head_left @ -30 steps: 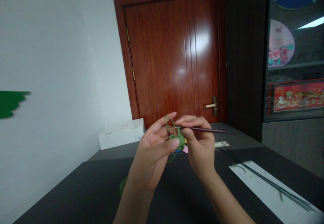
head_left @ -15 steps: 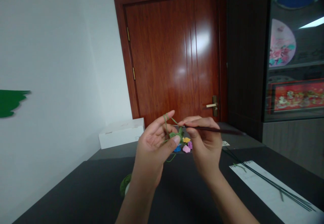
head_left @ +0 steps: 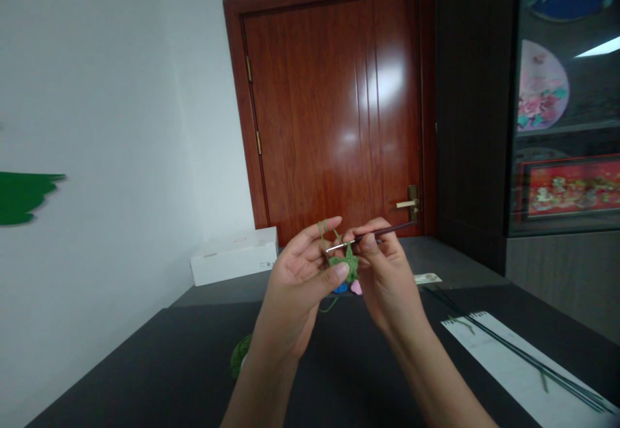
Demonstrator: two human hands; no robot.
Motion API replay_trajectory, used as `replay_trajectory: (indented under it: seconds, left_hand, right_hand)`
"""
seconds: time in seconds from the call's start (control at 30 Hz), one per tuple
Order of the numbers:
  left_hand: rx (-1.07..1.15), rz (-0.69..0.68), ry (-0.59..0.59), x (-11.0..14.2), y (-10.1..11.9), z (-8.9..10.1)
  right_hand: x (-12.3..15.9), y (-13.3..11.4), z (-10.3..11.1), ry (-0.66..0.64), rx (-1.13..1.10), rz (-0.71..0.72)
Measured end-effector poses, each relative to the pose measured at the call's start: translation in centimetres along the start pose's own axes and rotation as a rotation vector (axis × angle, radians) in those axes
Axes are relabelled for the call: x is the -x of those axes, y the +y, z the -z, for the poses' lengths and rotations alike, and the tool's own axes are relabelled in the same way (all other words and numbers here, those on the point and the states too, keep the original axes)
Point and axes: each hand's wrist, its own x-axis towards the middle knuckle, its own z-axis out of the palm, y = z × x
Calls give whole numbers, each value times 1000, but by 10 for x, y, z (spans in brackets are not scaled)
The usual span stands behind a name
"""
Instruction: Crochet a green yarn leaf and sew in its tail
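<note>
The hook lies across the top of the green piece, its metal end pointing left toward the left hand and its dark handle rising to the right. The hook's long axis is close to level. A narrow point of the piece reaches up to the shaft; whether a loop sits on the shaft is too small to tell. The hook's tip is next to the yarn that wraps the left index finger.

The left thumb presses the piece against the fingers behind it, closed on its lower left side, while the index finger stretches out with the yarn. The right hand pinches the hook between thumb and fingertips, with no gap. The left hand is nearer the piece; the right is just beside it. Both are raised above the tabletop, near its middle.

Half a second ago the right hand was farther right, the handle sloped down to the right and the metal end was largely hidden. Now the hands are closer together, the shaft shows and the handle tilts up. The yellow and purple flowers seen then are covered; a blue flower and a pink flower show below the piece.
</note>
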Motion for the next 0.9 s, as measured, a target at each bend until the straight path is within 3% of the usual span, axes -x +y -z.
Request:
replay_trajectory:
  seconds: [0.2, 0.63, 0.8, 0.9]
  left_hand:
    - [-117, -75, 113, -2, -5, 4]
    - [-100, -64, 133, -1, -4, 3]
    - [-76, -61, 121, -1, -4, 3]
    - [-41, -21, 122, 1, -1, 0]
  right_hand:
    - [-5, -4, 9, -27, 16, 4]
    - [-1, -3, 2, 17, 48, 40]
    - [2, -2, -4, -27, 109, 159]
    - [5, -4, -6, 33, 258, 342]
